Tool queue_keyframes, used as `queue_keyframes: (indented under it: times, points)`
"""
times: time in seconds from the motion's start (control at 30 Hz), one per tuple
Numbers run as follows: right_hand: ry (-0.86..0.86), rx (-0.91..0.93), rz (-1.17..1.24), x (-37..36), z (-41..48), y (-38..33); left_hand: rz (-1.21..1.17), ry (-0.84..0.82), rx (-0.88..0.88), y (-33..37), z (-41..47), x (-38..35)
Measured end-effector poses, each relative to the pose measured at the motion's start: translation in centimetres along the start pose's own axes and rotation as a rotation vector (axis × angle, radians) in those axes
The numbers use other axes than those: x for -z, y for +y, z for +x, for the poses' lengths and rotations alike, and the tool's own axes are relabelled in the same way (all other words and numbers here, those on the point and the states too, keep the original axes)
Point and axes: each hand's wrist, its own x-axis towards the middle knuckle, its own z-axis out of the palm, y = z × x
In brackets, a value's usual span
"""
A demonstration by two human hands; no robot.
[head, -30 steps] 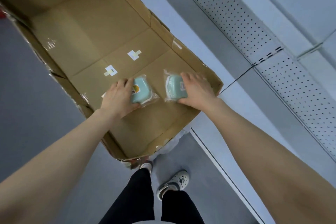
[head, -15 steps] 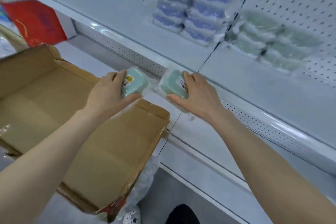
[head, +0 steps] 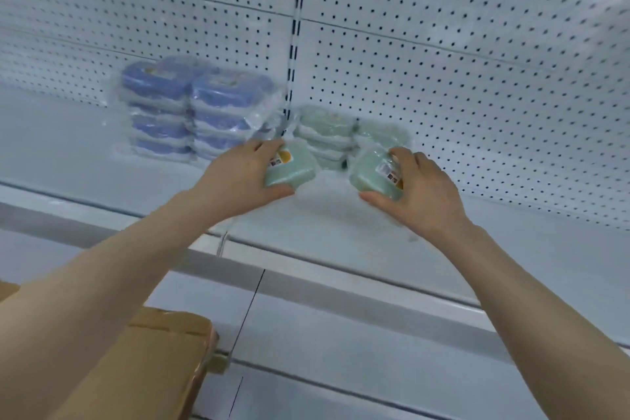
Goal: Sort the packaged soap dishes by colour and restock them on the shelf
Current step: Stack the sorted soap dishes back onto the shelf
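Note:
My left hand (head: 238,177) grips a packaged green soap dish (head: 291,169) with an orange label. My right hand (head: 419,196) grips a second packaged green soap dish (head: 370,172) with a white label. Both are held over the white shelf (head: 334,225), just in front of the stacked green soap dishes (head: 327,133) at the back. To the left of that stack stand two stacks of blue packaged soap dishes (head: 191,109) against the pegboard.
A white pegboard back wall (head: 443,61) rises behind the shelf, with a slotted upright (head: 295,27) between the blue and green stacks. The cardboard box (head: 153,361) sits at the lower left, below the shelf edge. A lower shelf (head: 341,334) runs underneath.
Both hands have lifted the green soap dishes out of the cardboard box and carried them up over the shelf, close to the green stack. My view has swung up from the box to the shelf.

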Motion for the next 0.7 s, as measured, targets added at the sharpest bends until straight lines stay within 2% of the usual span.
queue_keyframes:
  times: [0.13, 0.27, 0.47, 0.57, 0.7]
  points:
    - [0.009, -0.036, -0.018, 0.2, 2.6, 6.1, -0.009, -0.022, -0.094, 3.0, 9.3, -1.0]
    - [0.022, -0.015, -0.016, 0.3, 6.6, 10.1, 0.025, -0.094, -0.090, 4.1, 17.2, -0.8]
    - [-0.002, 0.072, -0.019, -0.6, 13.7, 11.8, 0.003, -0.236, -0.031, 2.9, 23.7, -2.2]
    - [-0.041, 0.111, -0.007, -1.7, 17.0, 11.1, -0.062, -0.320, -0.067, 1.3, 25.2, -4.2]
    - [-0.112, 0.124, 0.001, -4.0, 20.0, 10.4, 0.217, -0.230, -0.140, 0.3, 25.6, -5.9]
